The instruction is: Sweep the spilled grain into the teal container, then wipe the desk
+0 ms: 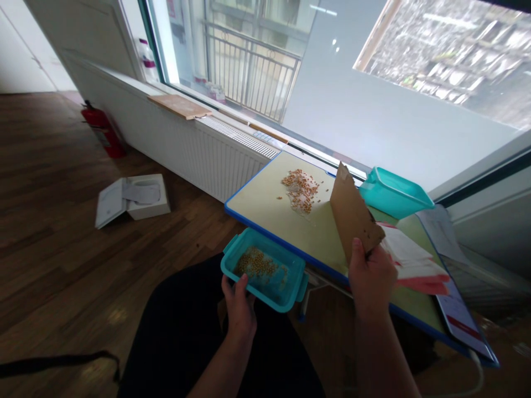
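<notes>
My left hand (239, 307) grips the near left rim of a teal plastic container (286, 293), held just below the table's front edge. Yellow-orange kernels (257, 262) and some whitish powder lie in its bottom. In my right hand (371, 273) is a piece of brown cardboard (350, 204), held on edge over the tabletop, its flat side facing left. Left of the cardboard, a loose pile of corn kernels (302, 190) mixed with white powder is spread on the cream table (265, 204). Whether the cardboard's lower edge touches the table I cannot tell.
A second teal container (396, 192) stands at the table's back right. White and red bags (415, 254) and a laptop-like flat device (464, 320) lie to the right. A radiator (199, 146), open white box (147, 196) and fire extinguisher (103, 130) are at left.
</notes>
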The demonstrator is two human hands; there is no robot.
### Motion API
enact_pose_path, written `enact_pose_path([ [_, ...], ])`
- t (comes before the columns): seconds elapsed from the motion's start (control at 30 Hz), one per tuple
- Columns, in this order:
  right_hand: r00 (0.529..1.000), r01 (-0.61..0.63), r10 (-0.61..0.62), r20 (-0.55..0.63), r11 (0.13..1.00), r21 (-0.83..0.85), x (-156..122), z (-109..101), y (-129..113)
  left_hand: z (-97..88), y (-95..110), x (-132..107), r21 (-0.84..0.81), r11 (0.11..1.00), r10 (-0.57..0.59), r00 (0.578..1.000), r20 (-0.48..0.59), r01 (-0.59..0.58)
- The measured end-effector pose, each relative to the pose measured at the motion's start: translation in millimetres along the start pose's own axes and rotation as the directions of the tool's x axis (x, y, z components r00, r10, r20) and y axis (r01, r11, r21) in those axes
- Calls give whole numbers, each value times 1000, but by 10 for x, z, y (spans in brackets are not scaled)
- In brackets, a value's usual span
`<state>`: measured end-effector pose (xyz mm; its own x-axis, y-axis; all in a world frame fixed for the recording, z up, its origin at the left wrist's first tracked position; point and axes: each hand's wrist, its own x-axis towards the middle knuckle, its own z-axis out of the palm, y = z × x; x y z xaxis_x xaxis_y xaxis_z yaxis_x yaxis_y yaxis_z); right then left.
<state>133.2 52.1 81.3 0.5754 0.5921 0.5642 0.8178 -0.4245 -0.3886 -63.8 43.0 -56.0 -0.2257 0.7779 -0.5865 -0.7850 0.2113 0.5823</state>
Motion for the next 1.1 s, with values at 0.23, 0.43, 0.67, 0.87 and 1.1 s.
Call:
enact_pose_path([
  [0.23, 996, 57, -62, 62, 995, 79, -117, 22, -161, 2, -17, -9, -2, 998, 67, 998, 17, -67],
  [0.43, 992, 69, -79, 97, 992, 105, -183, 43, -268, -11, -2, 10, -39, 994, 106, 994, 5, -106],
  [0.67, 992, 72, -83, 100, 992, 108, -220, 33, -386, -21, 30, 15, -41, 996, 80, 997, -23, -81],
  [0.87, 991, 84, -97, 90, 987, 137, -249, 28, -466, -22, 55, -8, -56, 995, 79, 997, -23, -80],
  [1.1, 993, 75, -88, 83, 986, 147, -275, 13, -535, -19, 103, -21, -79, 992, 93, 995, -34, -95],
])
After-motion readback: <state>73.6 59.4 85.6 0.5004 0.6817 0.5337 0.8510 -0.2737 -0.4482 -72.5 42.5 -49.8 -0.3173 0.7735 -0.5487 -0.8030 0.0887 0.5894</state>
